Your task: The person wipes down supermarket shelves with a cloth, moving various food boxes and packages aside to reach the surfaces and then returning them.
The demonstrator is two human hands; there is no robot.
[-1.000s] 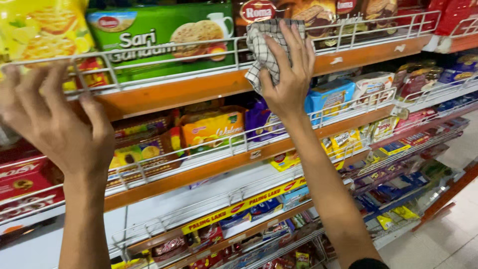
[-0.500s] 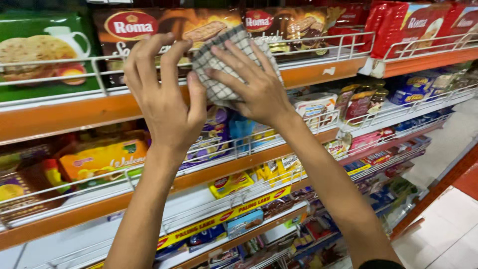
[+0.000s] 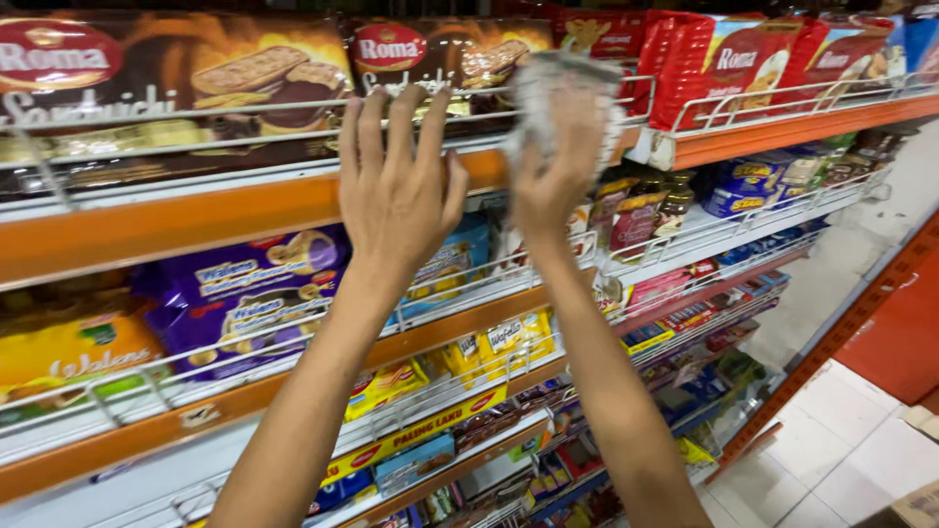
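1. A checked cloth [image 3: 570, 103] is gripped in the right hand [image 3: 550, 181], whose fingers are closed on it; the cloth is blurred and is pressed up against the wire rail [image 3: 293, 103] of the top shelf.
2. The left hand [image 3: 396, 191] is held open, fingers spread apart and pointing up, with the fingertips [image 3: 380, 106] at the same wire rail; nothing is held in it.
3. The two hands are placed just beside each other, both raised to the orange shelf edge [image 3: 156, 230].
4. Dark brown biscuit packs [image 3: 196, 78] are seen behind the rail, and red packs [image 3: 743, 68] are stacked further to the right.
5. Purple packs [image 3: 245, 288] and yellow packs [image 3: 68, 352] are lined up on the shelf below, under the left arm.
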